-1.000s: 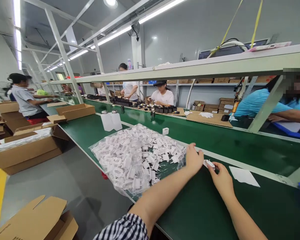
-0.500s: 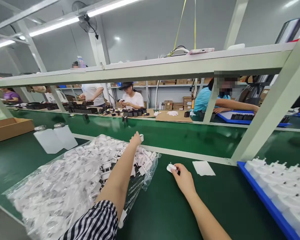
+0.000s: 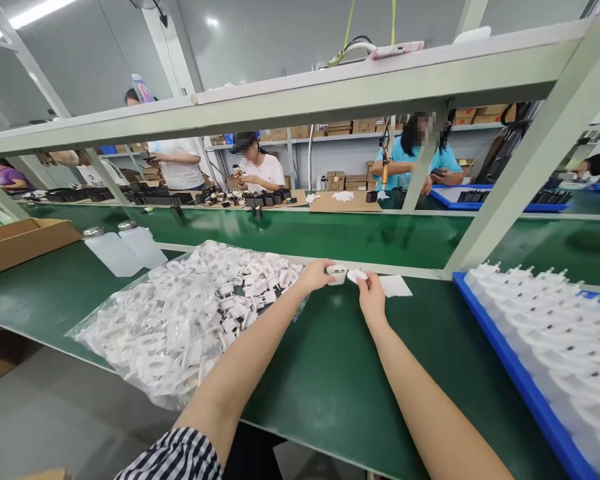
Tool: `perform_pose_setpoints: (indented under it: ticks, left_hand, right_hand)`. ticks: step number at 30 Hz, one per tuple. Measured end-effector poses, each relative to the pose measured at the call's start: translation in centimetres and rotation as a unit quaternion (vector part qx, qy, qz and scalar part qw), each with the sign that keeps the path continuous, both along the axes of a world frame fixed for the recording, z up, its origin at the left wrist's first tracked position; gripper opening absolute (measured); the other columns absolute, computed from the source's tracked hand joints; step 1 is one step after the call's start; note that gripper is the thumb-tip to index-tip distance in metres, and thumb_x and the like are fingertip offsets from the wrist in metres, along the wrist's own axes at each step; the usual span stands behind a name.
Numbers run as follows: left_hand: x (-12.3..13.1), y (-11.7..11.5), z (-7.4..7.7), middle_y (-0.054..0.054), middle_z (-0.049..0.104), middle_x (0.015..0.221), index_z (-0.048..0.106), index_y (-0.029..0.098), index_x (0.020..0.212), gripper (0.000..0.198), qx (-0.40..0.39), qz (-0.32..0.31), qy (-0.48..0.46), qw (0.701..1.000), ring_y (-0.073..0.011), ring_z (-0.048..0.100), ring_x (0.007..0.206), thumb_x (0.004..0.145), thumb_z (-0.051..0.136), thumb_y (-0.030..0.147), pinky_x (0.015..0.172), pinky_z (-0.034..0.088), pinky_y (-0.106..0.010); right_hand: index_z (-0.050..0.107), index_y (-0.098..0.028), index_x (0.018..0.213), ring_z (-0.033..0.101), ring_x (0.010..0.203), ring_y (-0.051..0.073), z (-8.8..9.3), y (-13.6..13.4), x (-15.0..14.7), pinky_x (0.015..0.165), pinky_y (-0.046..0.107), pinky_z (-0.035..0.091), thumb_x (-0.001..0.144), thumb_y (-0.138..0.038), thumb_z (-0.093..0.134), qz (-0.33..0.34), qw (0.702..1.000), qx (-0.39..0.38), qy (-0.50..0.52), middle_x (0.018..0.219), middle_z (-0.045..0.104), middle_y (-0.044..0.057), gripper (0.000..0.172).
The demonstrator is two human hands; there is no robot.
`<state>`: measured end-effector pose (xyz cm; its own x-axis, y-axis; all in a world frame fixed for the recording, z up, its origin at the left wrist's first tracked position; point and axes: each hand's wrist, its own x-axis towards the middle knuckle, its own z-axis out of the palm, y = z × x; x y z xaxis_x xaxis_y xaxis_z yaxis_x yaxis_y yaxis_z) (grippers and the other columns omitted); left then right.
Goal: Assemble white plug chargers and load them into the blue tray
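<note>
Over the green bench, my left hand (image 3: 317, 275) is closed on a white plastic housing (image 3: 337, 273) with an opening in its side. Just to its right, my right hand (image 3: 373, 297) pinches a white plug piece (image 3: 356, 275) between thumb and fingers. The two white parts are close together, with a narrow gap between them. Behind my right hand lies a white sheet of paper (image 3: 396, 286). On the left, a clear plastic bag (image 3: 165, 333) is heaped with many small white plastic housings (image 3: 260, 283).
A blue tray (image 3: 510, 357) of white plug parts (image 3: 555, 333) stands at the right. Two white bottles (image 3: 115, 253) and a cardboard box (image 3: 25, 243) are at the left. A shelf beam (image 3: 280, 103) and slanted post (image 3: 520, 147) stand in front; co-workers sit beyond.
My left hand has moved right from beside the bag with the white housing, close to my right hand. My right hand has shifted slightly, still holding its piece. The camera view has tilted down.
</note>
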<state>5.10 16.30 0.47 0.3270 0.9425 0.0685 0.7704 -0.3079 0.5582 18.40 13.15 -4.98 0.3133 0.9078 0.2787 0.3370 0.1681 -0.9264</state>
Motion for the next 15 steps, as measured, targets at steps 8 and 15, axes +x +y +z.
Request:
perform_pose_setpoints:
  ticks: [8, 15]
  left_hand:
    - [0.8, -5.5, -3.5, -0.001, 0.057, 0.080, 0.051, 0.013, 0.093, 0.036, -0.102, 0.011, -0.224, 0.969, -0.0077, 0.049, 0.055, 0.058, 0.056, 0.013, 0.058, 0.040, -0.020]
    - [0.8, -4.6, -4.4, -0.002, 0.053, 0.093, 0.046, 0.014, 0.098, 0.041, -0.101, -0.025, -0.286, 0.953, -0.0038, 0.043, 0.051, 0.058, 0.056, 0.012, 0.058, 0.040, -0.019]
  right_hand:
    - [0.046, -0.019, 0.077, 0.050, 0.076, 0.017, 1.6, -1.4, -0.7, 0.069, 0.029, 0.039, 0.062, -0.031, 0.038, 0.117, 0.993, -0.006, 0.003, 0.079, 0.054, 0.003, 0.021]
    - [0.044, -0.020, 0.077, 0.049, 0.080, 0.017, 1.6, -2.7, -0.2, 0.074, 0.032, 0.036, 0.064, -0.032, 0.036, 0.148, 0.988, -0.007, -0.030, 0.086, 0.052, 0.003, 0.019]
